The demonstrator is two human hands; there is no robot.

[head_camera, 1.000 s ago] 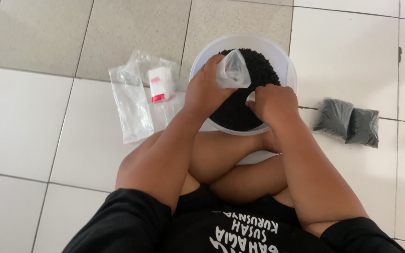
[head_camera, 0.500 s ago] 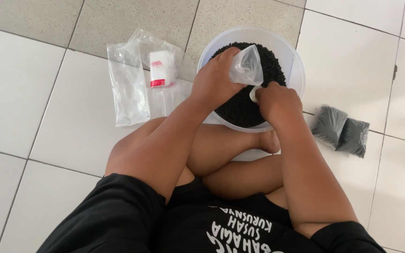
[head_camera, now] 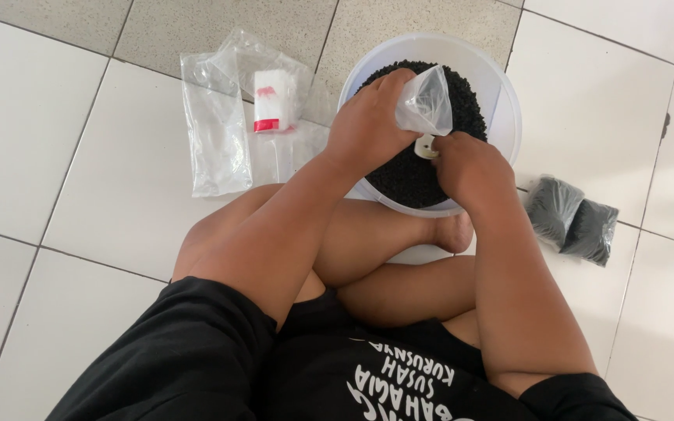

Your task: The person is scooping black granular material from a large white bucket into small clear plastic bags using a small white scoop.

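Both hands over the white basin (head_camera: pixel 509 101): left hand (head_camera: pixel 364 129) pinches a small clear bag (head_camera: pixel 424 101) open; right hand (head_camera: pixel 462 164) is closed on a small white scoop (head_camera: pixel 426 146) at its mouth. Black granules (head_camera: pixel 407 175) fill the basin. Two filled bags (head_camera: pixel 571 218) lie right, empty bags (head_camera: pixel 216 132) left. Risk: bag mouth sagging, granules spilling onto the tiles (head_camera: pixel 56 117).

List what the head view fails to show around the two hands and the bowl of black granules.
- Small white scoop: mostly hidden by the right hand.
- Clear bag in the left hand: fill level unreadable against the dark granules.
- White bowl: near rim covered by both hands.
- Two filled bags: closures too small to tell.
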